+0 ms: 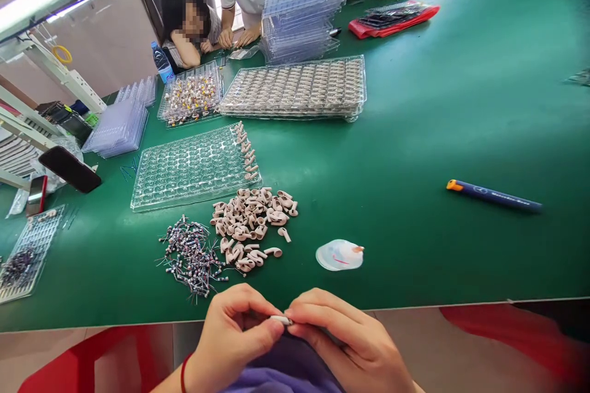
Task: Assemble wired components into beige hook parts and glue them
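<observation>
Just off the table's front edge, my left hand [242,333] pinches a small pale earbud shell [281,320] between thumb and forefinger. The fingertips of my right hand [343,336] close on the shell's right end; whether they also grip a tiny part is hidden. Beyond my hands lies a loose heap of beige earbud shells [251,221]. Left of it is a pile of small wired components [191,258] with thin leads. A clear moulded tray [188,166] behind them has a column of shells along its right side.
A whitish disc [338,255] and a dark blue pen-like tool [495,195] lie to the right. Filled trays [295,89], stacked clear trays [299,18] and a red packet [394,18] stand farther back. Phones [69,169] are at left. Other people sit across the green table [415,135].
</observation>
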